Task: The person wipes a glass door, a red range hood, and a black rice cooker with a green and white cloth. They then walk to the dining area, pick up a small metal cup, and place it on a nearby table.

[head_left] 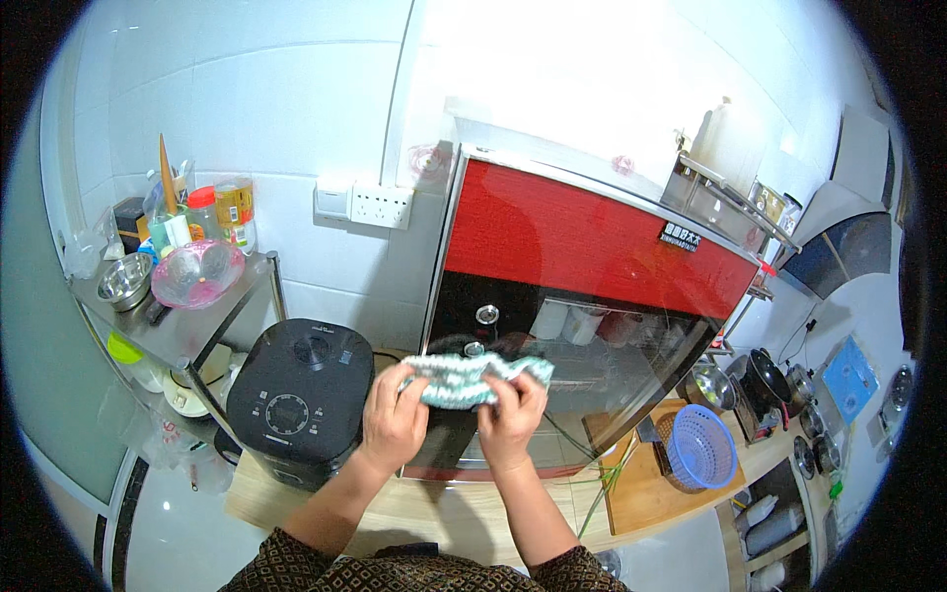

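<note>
A green and white striped cloth is stretched between my two hands, folded or bunched into a band. My left hand pinches its left end, thumb and fingers closed on it. Further right, my right hand grips the cloth near its other end, and a loose corner sticks out past the fingers. Both hands are held up before a red and black cabinet with a dark glass front. Behind the cloth, part of the cabinet's black panel with round silver knobs is hidden.
Left of my hands stands a black rice cooker on the wooden counter. A metal shelf at the far left carries bowls and jars. To the right are a cutting board, a blue-purple basket and several pans.
</note>
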`<state>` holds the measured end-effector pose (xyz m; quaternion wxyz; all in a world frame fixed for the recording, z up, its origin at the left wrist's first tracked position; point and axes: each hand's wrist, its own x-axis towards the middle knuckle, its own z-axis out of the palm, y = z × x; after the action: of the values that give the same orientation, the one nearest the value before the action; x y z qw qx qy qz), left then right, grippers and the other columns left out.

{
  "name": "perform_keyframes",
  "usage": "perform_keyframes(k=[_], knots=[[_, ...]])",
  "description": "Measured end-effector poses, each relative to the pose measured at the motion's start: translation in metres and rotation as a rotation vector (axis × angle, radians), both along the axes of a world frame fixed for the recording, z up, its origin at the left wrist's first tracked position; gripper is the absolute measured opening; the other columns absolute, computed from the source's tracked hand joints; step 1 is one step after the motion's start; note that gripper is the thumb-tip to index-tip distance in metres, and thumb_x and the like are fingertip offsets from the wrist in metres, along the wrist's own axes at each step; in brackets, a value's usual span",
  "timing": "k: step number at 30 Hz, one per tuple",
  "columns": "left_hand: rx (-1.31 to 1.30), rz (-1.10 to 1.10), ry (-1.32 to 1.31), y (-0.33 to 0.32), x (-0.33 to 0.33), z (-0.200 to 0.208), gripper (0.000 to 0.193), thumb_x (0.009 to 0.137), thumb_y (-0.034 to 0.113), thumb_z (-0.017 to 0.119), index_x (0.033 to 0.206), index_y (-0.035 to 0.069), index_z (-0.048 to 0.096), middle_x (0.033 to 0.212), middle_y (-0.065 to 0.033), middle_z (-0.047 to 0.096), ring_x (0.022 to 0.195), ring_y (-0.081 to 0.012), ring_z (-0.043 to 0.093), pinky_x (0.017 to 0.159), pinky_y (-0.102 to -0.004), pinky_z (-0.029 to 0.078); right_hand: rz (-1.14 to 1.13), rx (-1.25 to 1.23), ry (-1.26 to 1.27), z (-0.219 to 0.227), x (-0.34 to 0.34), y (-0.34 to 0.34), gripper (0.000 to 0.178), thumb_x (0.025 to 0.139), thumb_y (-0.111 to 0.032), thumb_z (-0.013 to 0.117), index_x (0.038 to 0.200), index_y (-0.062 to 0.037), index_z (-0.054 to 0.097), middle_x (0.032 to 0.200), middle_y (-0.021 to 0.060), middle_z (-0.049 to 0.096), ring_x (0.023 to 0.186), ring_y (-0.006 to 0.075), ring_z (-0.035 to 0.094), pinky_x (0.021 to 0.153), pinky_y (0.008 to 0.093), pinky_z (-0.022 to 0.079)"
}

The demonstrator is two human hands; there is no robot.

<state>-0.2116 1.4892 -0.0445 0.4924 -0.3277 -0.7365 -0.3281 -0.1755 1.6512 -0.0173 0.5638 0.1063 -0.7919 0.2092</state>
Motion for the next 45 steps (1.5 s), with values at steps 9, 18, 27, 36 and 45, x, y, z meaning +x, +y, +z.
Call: perform_keyframes(k=[9,18,27,36,45], knots=[[-0.224,0.058,-0.382,-0.004,0.021,-0.097,0.030,0.067,0.002,0.058,0.096,0.000,0.052,0.108,-0.0204,0.049,0.098,-0.0364,0.048,0.085,-0.0480,0.038,0.079,0.292,-0.187,-0.098,0.014,0.014,0.027,0.061,-0.003,0.064,0.085,-0.0154,0.065,0.084,0.0059,0.054,0.075,0.0249,0.051,0.064,0.0372,0.037],[0.096,0.033,0.134,0.003,0.022,0.087,0.037,0.068,-0.003,0.061,0.103,0.001,0.050,0.115,-0.0193,0.049,0.099,-0.0358,0.050,0.084,-0.0429,0.040,-0.073,0.111,0.315,0.066,0.010,0.013,0.040,0.055,0.002,0.059,0.094,-0.0075,0.066,0.092,0.0101,0.052,0.086,0.0275,0.049,0.076,0.0360,0.039],[0.052,0.043,0.187,0.028,-0.022,0.132,0.040,0.073,0.005,0.062,0.113,0.010,0.059,0.132,-0.0178,0.039,0.115,-0.0378,0.039,0.096,-0.0434,0.033,-0.180,0.186,0.343,0.112,-0.033,0.008,0.041,0.067,-0.011,0.065,0.108,-0.0148,0.061,0.123,0.0117,0.048,0.117,0.0315,0.039,0.095,0.0453,0.026],[-0.148,0.233,0.146,0.034,0.009,0.079,0.037,0.069,0.011,0.062,0.106,0.013,0.063,0.131,-0.0169,0.043,0.123,-0.0409,0.032,0.099,-0.0563,0.019,-0.104,0.290,0.207,0.036,-0.017,0.040,0.036,0.070,-0.013,0.057,0.105,-0.0194,0.065,0.118,0.0040,0.056,0.103,0.0254,0.049,0.086,0.0421,0.030],[-0.164,0.211,0.245,0.063,-0.007,0.156,0.038,0.079,0.017,0.059,0.117,0.011,0.057,0.139,-0.0141,0.034,0.131,-0.0403,0.022,0.105,-0.0542,0.014,-0.205,0.175,0.319,0.118,-0.034,0.056,0.036,0.072,-0.021,0.059,0.108,-0.0241,0.061,0.131,0.0053,0.046,0.123,0.0261,0.037,0.107,0.0476,0.014]])
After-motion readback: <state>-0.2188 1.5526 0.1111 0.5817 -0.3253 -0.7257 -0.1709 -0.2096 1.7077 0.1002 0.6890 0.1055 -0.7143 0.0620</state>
